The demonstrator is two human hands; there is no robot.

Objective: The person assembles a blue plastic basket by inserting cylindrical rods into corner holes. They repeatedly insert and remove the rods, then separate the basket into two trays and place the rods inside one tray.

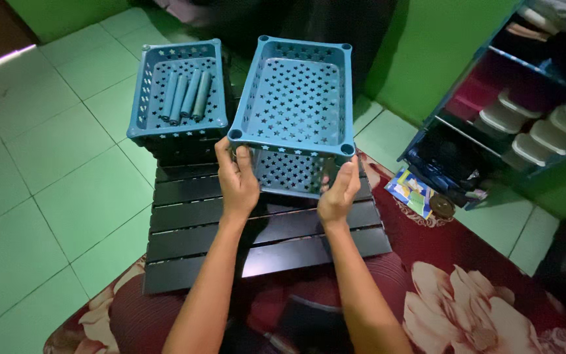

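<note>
I hold an empty blue plastic basket [296, 92] with star-shaped holes above a low black slatted table [191, 226]. My left hand [236, 178] grips its near wall at the left corner. My right hand [339, 191] grips the same wall at the right corner. The basket tilts with its open top toward me. A second, like basket [152, 88] stands on the table's far left. Inside it lie several blue plastic tubes [187, 96].
A dark red floral rug [466, 288] lies under the table, on green floor tiles [54, 164]. At the right stands a blue shelf unit [492, 98] with white shoes and dark items. A colourful packet [409, 190] lies by its foot.
</note>
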